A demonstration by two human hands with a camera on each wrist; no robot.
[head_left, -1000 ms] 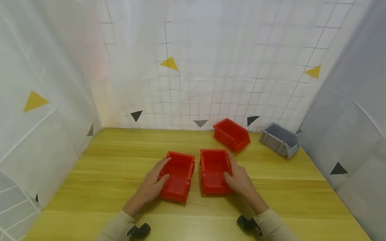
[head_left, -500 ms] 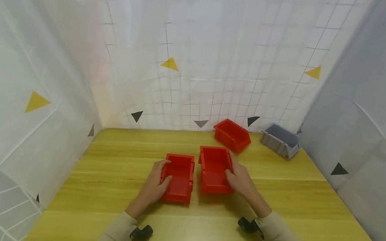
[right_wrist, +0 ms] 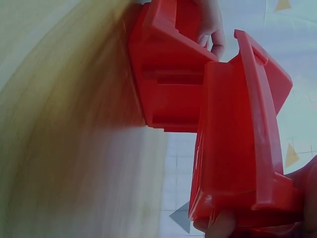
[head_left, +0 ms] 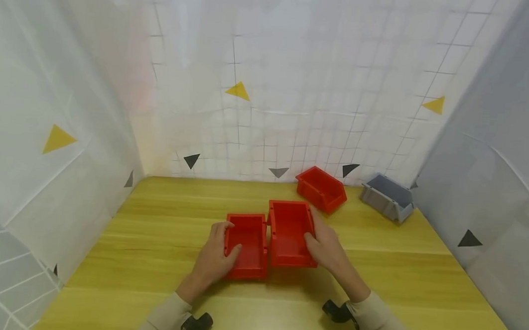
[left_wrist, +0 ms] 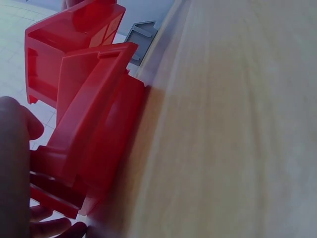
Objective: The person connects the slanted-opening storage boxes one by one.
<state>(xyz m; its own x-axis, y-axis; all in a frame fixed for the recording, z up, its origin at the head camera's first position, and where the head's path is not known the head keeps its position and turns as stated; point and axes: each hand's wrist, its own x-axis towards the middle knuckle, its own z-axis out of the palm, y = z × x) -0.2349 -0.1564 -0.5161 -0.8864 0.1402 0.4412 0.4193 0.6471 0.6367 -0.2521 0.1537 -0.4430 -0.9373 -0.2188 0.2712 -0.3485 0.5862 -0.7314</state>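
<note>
Grasping the left bin [head_left: 253,254], the left hand [head_left: 212,259] is pinching its outer wall, with the thumb inside and the fingers outside. The right hand [head_left: 327,245] is grasping the right bin [head_left: 289,233] in mirrored manner, by the opposite outer wall. Probably both grips are serving to leave the two facing walls free of fingers. Taking the right bin as the clock's centre in the head view, the left bin is lying just beside it, between 8 and 9 o'clock. It appears to be resting on the table [head_left: 152,249], so the wood is probably bearing its weight and the hand is mainly steadying it. The right bin is hanging above the table, perhaps for clearing its neighbour's rim; whether their sides are touching, I am not able to tell. Their low fronts are facing 6 o'clock. The rear bin [head_left: 320,189] is standing at 1 o'clock and the grey bin [head_left: 385,197] at 2, both ungripped, perhaps leaving working room.
</note>
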